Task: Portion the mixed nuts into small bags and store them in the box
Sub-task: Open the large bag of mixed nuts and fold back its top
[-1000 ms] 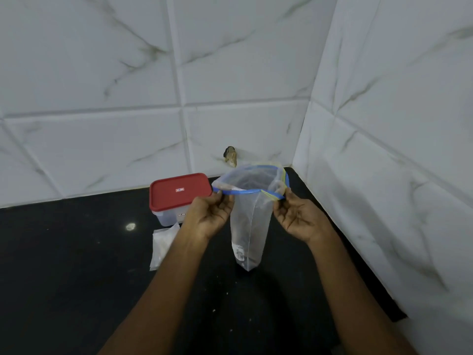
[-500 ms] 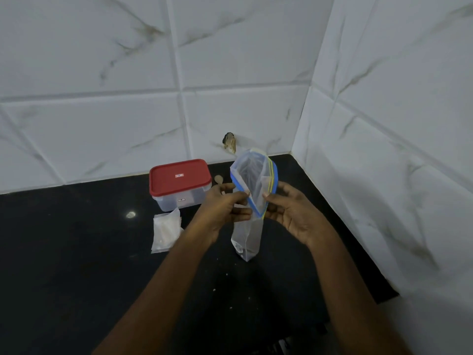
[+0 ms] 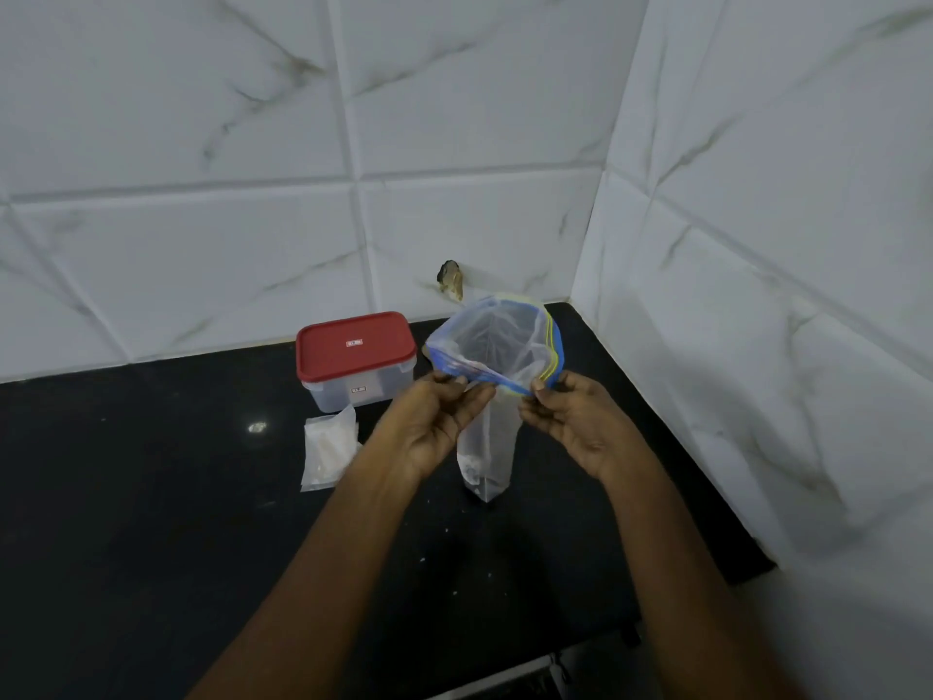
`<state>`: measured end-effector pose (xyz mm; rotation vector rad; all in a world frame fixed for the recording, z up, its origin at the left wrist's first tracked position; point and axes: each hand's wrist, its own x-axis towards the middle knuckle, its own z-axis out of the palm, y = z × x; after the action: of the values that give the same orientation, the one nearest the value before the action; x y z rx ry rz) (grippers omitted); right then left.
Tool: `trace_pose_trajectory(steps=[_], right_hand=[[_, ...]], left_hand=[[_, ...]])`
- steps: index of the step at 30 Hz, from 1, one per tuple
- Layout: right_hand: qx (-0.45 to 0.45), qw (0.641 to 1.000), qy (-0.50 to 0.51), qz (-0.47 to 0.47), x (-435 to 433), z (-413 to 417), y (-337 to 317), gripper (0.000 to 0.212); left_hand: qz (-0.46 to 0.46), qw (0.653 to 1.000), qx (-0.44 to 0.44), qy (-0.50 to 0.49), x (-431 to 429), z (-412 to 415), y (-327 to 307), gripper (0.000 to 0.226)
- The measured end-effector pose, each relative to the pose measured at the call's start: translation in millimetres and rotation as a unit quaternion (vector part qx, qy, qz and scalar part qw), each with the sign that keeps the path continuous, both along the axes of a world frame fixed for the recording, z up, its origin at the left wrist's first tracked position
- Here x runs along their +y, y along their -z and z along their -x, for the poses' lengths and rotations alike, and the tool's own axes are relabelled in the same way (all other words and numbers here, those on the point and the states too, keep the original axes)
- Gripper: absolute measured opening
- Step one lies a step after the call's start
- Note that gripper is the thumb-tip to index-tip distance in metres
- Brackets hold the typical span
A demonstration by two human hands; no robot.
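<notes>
- Above the right half of the black counter [image 3: 151, 497], near the tiled corner, you hold the zip bag [image 3: 487, 447] upright between both hands, to the right of everything else.
- Your left hand [image 3: 434, 421] pinches the near-left part of the bag's rim and your right hand [image 3: 570, 421] pinches the near-right part. Both are closed on the plastic, so neither is free.
- Holding the two pinches apart seems meant to spread the mouth into a wide oval facing up and towards you, ready for something to be tipped in or taken out.
- The bag is clear and thin, with blue and yellow zip strips round the mouth. Its body narrows and hangs straight down to a creased bottom corner, and you cannot tell whether that corner touches the counter.
- It looks almost empty: only a pale smudge shows near the bottom, and no nuts are visible anywhere.
- The box [image 3: 356, 361] sits to the far left of the bag, close to the wall, with its red lid [image 3: 353, 346] on, so storing is likely a later step.
- The small bags [image 3: 328, 447] lie flat in a pile just on the near side of the box, in easy reach of your left hand.
</notes>
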<state>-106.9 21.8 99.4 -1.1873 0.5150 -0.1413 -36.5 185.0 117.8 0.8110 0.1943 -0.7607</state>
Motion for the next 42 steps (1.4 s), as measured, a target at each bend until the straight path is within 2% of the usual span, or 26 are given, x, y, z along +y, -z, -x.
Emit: trace_pose_trajectory(steps=[2,4,5,7,9,12,14,16,17,19,22,27,32,34,36,38,39,40,42], right_hand=[[-0.048,0.988,0.044,-0.139,3.5,-3.0,3.5,0.015],[-0.077,0.951,0.073,-0.291,9.1,-5.4,8.1,0.016],[-0.087,0.932,0.075,-0.345,12.3,-5.4,9.7,0.016],[-0.093,0.919,0.053,-0.381,18.4,-3.4,13.0,0.018],[-0.089,0.925,0.024,-0.370,21.6,-1.2,17.4,0.024],[-0.070,0.944,0.022,-0.322,16.6,-0.5,18.3,0.031],[-0.028,0.969,0.022,-0.245,10.7,-3.8,15.3,0.037],[0.034,0.991,0.031,-0.125,4.4,-10.2,12.5,0.042],[0.068,0.996,0.042,-0.049,0.8,-13.8,10.1,0.042],[0.102,0.990,0.076,0.062,-8.0,-23.6,4.2,0.037],[0.095,0.984,0.104,0.108,-22.9,-42.2,-8.4,0.029],[0.083,0.984,0.008,0.157,-23.5,-76.4,-23.7,0.031],[0.085,0.981,-0.044,0.167,-17.6,-100.6,-24.6,0.018],[0.085,0.986,-0.053,0.134,-19.1,-103.1,-25.5,0.015],[0.068,0.997,-0.040,0.008,-23.2,-102.0,-29.5,0.018],[0.040,0.988,-0.024,-0.145,-28.7,-99.0,-33.1,0.023],[0.034,0.983,-0.029,-0.180,-29.8,-98.2,-32.9,0.027],[0.032,0.982,-0.031,-0.186,-29.5,-97.5,-32.9,0.030],[0.045,0.995,-0.040,-0.085,-28.9,-102.4,-24.0,0.024]], left_hand=[[0.084,0.992,0.086,-0.037,-0.8,3.7,5.0,0.028],[0.133,0.981,0.128,-0.062,-3.0,9.0,8.9,0.028],[0.152,0.977,0.133,-0.063,-4.0,10.6,11.8,0.028],[0.170,0.977,0.119,-0.047,-3.0,11.8,16.4,0.030],[0.124,0.990,0.071,-0.018,-1.5,10.1,14.8,0.030],[-0.080,0.996,-0.043,-0.001,-2.4,5.7,9.0,0.033],[-0.226,0.968,-0.111,0.022,-2.8,1.7,6.9,0.036],[-0.351,0.913,-0.198,0.059,0.8,-6.4,8.9,0.046],[-0.388,0.890,-0.231,0.063,2.4,-12.4,10.6,0.050],[-0.417,0.867,-0.269,0.045,4.5,-25.0,10.4,0.053],[-0.398,0.877,-0.269,0.022,-0.2,-46.5,-0.3,0.042],[-0.317,0.926,-0.200,0.046,-17.5,-83.6,-14.3,0.044],[-0.302,0.932,-0.174,0.102,-31.5,-96.6,-15.7,0.028],[-0.284,0.941,-0.136,0.123,-34.7,-99.4,-15.8,0.031],[-0.241,0.956,-0.098,0.135,-34.3,-101.0,-19.0,0.032],[-0.165,0.974,-0.067,0.139,-31.1,-106.2,-18.1,0.038],[-0.133,0.980,-0.054,0.137,-30.2,-109.5,-16.2,0.040],[-0.123,0.982,-0.050,0.135,-29.8,-109.9,-15.8,0.038],[-0.153,0.977,-0.071,0.128,-32.8,-106.4,-15.3,0.031]])
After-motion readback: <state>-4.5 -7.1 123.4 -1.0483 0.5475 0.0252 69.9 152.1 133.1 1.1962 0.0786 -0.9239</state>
